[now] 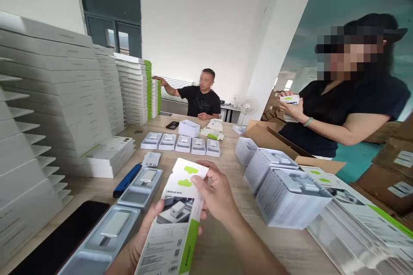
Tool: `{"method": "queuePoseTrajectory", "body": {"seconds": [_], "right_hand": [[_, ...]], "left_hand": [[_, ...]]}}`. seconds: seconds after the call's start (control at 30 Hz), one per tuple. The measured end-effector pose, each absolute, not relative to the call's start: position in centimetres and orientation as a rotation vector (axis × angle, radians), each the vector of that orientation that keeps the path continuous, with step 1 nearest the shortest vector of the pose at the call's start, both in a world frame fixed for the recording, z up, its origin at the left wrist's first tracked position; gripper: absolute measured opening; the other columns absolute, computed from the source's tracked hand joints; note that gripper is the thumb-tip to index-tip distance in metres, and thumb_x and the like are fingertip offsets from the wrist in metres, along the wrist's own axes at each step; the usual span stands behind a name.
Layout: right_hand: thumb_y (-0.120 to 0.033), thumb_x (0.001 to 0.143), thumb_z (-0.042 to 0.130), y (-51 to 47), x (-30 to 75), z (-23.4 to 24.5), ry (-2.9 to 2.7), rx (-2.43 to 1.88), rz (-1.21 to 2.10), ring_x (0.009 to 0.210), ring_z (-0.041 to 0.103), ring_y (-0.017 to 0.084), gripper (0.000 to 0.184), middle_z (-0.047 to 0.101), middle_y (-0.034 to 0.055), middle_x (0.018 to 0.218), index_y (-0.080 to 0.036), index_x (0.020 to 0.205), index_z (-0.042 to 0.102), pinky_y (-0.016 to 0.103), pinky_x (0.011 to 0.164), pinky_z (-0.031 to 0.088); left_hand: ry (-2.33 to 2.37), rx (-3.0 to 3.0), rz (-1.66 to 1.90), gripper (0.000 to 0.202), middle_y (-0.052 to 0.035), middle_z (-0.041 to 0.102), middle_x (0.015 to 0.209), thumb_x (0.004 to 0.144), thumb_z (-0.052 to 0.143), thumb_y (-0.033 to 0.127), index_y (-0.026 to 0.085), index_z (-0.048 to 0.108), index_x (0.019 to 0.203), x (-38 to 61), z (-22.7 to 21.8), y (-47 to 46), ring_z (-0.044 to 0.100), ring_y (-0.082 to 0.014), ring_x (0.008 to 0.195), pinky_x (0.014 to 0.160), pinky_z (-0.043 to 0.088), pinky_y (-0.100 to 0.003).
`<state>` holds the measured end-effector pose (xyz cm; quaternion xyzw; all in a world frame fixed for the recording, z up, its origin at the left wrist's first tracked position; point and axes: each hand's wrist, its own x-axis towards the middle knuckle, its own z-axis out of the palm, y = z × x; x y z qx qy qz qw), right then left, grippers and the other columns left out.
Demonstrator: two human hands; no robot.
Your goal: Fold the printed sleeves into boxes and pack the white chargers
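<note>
Fingers (209,180) of both hands are grasping a white-and-green product sleeve (176,227) above the worktop (274,249); five open trays (183,144) are lying in a row beyond, and white boxes (48,94) are standing stacked at left.
</note>
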<state>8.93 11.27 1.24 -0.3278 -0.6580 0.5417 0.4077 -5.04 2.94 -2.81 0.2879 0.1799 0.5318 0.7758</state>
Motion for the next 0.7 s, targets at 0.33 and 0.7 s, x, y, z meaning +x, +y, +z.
{"method": "queuePoseTrajectory", "body": {"seconds": [0.33,0.7], "right_hand": [[-0.042,0.083,0.069,12.9,12.6,3.4,-2.125,-0.643,1.35,0.083,0.063,0.02,0.031,0.071,0.0034,0.097,-0.021,0.105,0.07,0.027,0.068,0.049],[-0.045,0.086,0.063,13.3,11.8,3.2,-2.0,-0.769,0.97,0.058,0.056,0.015,0.033,0.062,-0.0001,0.062,-0.017,0.07,0.068,0.026,0.056,0.042]], "left_hand": [[0.804,0.675,1.503,0.033,-0.0104,0.078,0.091,0.074,0.078,0.029,0.014,0.072,0.103,-5.0,0.1,3.8,0.072,-0.025,0.079,0.076,0.055,-0.036],[0.93,1.22,1.201,0.048,-0.0134,0.074,0.108,0.077,0.069,0.042,0.013,0.07,0.115,-3.6,8.4,5.8,0.066,-0.0343,0.105,0.099,0.046,-0.047]]}}
